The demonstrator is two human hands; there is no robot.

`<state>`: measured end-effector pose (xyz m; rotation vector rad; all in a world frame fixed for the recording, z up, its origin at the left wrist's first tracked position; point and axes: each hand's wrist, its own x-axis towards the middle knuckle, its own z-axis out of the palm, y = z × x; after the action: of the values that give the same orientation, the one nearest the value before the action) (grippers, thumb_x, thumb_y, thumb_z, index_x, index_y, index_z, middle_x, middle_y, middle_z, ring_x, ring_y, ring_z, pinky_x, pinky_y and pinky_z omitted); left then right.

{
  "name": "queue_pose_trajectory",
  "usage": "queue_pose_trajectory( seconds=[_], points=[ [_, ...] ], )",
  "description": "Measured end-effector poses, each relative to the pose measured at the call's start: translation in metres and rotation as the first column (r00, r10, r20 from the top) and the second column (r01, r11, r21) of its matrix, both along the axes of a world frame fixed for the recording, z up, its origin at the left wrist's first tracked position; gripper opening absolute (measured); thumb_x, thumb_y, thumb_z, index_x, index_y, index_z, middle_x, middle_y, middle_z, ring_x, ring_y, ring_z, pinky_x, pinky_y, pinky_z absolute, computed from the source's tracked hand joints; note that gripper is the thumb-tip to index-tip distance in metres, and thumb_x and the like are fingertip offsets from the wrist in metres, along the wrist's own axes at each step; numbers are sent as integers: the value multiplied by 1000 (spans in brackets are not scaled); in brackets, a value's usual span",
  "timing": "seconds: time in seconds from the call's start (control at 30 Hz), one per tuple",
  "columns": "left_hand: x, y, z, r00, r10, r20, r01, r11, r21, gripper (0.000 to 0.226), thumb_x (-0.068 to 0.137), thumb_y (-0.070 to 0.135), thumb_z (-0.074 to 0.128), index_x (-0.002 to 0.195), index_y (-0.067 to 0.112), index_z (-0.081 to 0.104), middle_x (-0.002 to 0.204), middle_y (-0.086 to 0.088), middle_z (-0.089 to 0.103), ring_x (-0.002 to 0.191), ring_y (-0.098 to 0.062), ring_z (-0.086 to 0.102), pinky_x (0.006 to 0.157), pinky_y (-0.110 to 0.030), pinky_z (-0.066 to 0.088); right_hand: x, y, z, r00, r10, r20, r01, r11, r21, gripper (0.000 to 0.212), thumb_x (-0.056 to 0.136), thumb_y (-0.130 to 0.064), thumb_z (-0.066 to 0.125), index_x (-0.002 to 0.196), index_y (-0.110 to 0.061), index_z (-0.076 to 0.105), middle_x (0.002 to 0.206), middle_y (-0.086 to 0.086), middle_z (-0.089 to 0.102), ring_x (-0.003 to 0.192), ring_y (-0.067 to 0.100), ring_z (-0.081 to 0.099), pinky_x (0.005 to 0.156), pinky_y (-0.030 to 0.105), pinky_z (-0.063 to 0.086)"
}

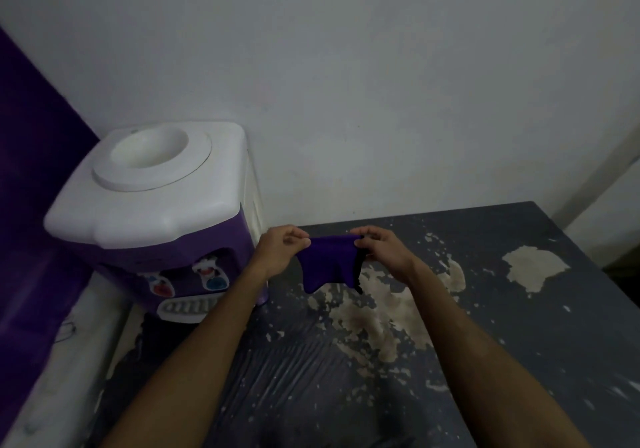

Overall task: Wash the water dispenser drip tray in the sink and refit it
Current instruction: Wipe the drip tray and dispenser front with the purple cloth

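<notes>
- Reaching forward from the near edge, two bare forearms stretch out over a dark grey tabletop [519, 326] whose coating is worn away in pale, flaky patches.
- Farther out, above the middle of the table, both hands hold up a small purple cloth [327, 262] between them.
- The left hand [280, 250] pinches the cloth's upper left corner with curled fingers and thumb.
- The right hand [384, 248] pinches the upper right corner in the same way, so the top edge is pulled fairly taut.
- The cloth hangs down from that edge in soft folds; its lower tips are close to the table, and I cannot tell whether they touch it.
- To the left of the hands, at the table's left side, stands a squat countertop water dispenser [149, 212] with a purple body and a white plastic top.
- The white top has a round, open well in it, with no bottle fitted.
- On the dispenser's front are two taps, one marked red [162, 288] and one marked blue [214, 283].
- Below the taps sits a white slotted drip tray [188, 307], fitted in place at the dispenser's base and partly hidden by the left forearm.
- Along the far left runs a purple surface, too dim to identify.
- Beyond everything rises a plain pale grey wall [346, 84], meeting the table's far edge.
</notes>
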<state>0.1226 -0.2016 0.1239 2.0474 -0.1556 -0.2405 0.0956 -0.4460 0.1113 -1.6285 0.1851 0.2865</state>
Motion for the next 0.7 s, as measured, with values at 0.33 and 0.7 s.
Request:
queue_pose_trajectory(
  seconds=[0.33,0.7],
  points=[
    [0,-1,-42,989,-10,-149,-2,997,-78,4,87,17,68,87,20,71,93,-11,72,92,-30,69,75,-50,59,5,-11,-19,973,163,-162,-182,977,-112,20,95,-11,52,102,-5,70,89,8,66,84,19,63,69,26,56],
    [14,-23,-85,933,31,-359,-62,995,-77,11,92,12,62,97,5,67,100,-15,68,87,-23,67,62,-26,60,36,-23,-54,906,185,-382,-266,948,-173,17,96,-12,54,105,-5,67,92,8,61,82,18,58,56,23,51]
  ],
)
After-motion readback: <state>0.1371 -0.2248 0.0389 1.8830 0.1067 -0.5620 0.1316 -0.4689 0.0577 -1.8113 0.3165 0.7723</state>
